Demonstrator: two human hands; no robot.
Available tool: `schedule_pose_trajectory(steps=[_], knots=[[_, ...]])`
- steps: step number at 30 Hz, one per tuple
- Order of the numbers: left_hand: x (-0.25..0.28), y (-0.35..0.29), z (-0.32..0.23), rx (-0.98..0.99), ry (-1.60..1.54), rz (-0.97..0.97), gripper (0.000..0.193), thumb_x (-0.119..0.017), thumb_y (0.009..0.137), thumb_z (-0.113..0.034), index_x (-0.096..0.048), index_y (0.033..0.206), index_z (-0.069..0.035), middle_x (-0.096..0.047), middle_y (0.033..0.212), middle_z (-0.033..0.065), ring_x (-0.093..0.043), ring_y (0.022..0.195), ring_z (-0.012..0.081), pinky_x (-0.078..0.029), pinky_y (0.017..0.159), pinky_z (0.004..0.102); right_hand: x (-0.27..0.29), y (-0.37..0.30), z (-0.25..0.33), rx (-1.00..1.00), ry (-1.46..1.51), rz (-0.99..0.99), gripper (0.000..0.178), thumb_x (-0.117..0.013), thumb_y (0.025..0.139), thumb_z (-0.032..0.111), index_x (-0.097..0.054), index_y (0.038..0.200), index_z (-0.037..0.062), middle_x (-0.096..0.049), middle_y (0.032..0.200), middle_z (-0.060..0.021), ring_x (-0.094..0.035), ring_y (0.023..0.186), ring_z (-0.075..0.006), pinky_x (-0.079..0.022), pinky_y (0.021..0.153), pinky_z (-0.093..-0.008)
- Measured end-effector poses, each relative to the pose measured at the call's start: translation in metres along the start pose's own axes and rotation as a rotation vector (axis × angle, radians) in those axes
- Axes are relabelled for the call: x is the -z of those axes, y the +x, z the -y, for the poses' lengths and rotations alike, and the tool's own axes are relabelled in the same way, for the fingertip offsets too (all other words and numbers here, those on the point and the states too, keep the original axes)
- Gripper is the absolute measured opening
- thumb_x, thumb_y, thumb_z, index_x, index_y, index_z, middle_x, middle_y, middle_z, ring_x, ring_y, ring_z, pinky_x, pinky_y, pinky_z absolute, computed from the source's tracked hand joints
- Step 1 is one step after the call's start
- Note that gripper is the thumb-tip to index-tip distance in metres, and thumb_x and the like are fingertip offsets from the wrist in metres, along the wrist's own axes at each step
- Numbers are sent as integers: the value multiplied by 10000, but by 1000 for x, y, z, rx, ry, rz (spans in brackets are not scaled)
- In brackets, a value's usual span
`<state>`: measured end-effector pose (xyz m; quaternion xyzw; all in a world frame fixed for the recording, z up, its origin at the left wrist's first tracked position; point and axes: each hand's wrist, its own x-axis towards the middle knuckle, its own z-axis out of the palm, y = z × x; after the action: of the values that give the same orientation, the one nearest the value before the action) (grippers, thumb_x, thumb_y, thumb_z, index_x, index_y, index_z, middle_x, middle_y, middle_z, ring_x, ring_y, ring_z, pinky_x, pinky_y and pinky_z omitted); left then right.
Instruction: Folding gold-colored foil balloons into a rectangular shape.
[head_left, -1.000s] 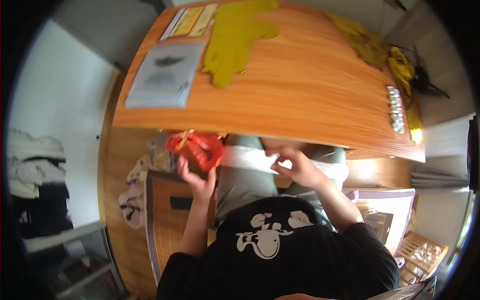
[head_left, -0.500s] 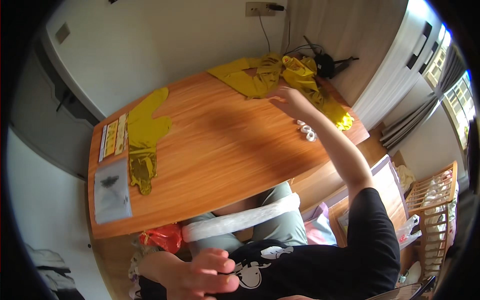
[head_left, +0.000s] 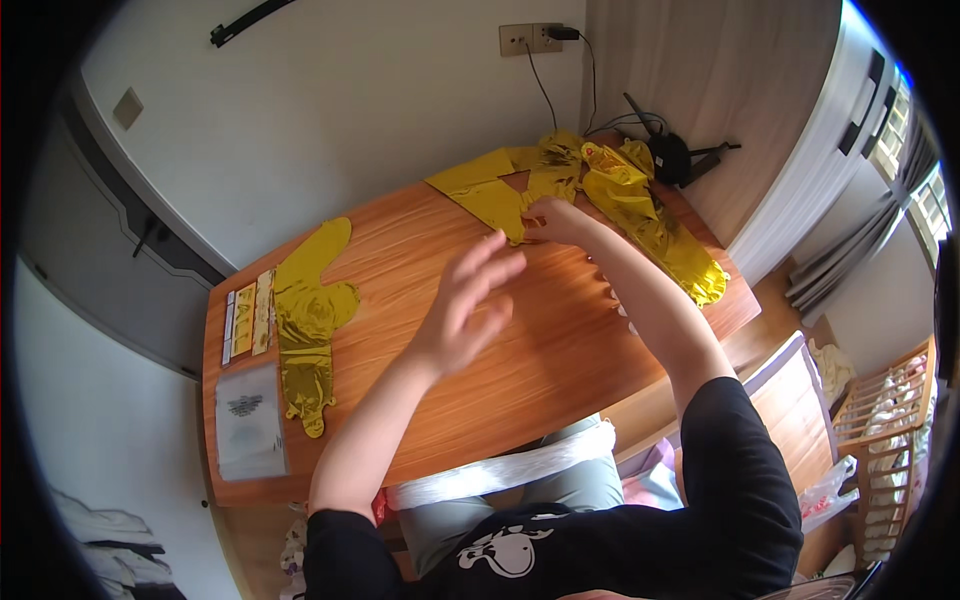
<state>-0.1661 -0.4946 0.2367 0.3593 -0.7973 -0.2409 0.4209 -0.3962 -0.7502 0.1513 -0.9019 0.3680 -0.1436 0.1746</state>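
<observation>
My right hand reaches to the far side of the wooden table and pinches the near corner of a flat gold foil balloon. More crumpled gold foil balloons lie in a heap just beyond and to the right of it. My left hand hovers over the middle of the table with its fingers spread, holding nothing. A long white plastic strip lies across my lap at the table's near edge.
Another flat gold foil balloon lies at the table's left, beside narrow sticker sheets and a clear plastic bag. A black gadget with cables sits at the far right corner under a wall socket. A red bag shows below the table edge.
The view has swung up from my lap to the tabletop. My left hand let go of the red bag and rose over the table. My right hand stretched out to the gold balloons.
</observation>
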Motion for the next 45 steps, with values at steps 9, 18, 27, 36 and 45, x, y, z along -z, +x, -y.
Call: schedule_pose_trajectory(steps=[9,18,27,36,45], knots=[[-61,65,142,649,710,30,733,-504,1013,-579,-359,1592,-153,-307,1681,81,-266,1553,264,-229,1226,543,-17,7,14,-172,-58,-257,339,-804,838,389,-812,1120,202,-684,1234,-98,-621,1154,-317,-484,1010,-422],[-62,60,128,443,857,156,733,-448,1019,-627,-372,1601,-188,-256,1701,80,-189,1573,277,-172,1236,545,18,51,4,-140,28,-17,279,-781,856,323,-795,1000,84,-740,809,-153,-691,740,-294,-543,728,-399],[-59,60,129,507,784,142,721,-505,1000,-606,-425,1560,-158,-293,1687,77,-193,1573,263,-174,1238,544,30,40,19,-231,143,72,432,-790,857,420,-766,1051,35,-755,957,-148,-710,880,-303,-549,810,-400],[-60,63,131,490,765,80,774,-603,949,-588,-404,1523,-109,-338,1663,86,-237,1560,264,-194,1231,544,27,3,29,283,-88,-75,300,-759,892,285,-739,1144,124,-732,1122,-74,-709,970,-292,-567,840,-428],[-58,60,127,452,778,60,793,-585,962,-590,-332,1600,-192,-289,1680,124,-244,1554,303,-212,1222,578,14,11,44,-2,-106,-115,154,-796,818,233,-773,914,115,-753,893,-61,-710,856,-293,-559,751,-405]])
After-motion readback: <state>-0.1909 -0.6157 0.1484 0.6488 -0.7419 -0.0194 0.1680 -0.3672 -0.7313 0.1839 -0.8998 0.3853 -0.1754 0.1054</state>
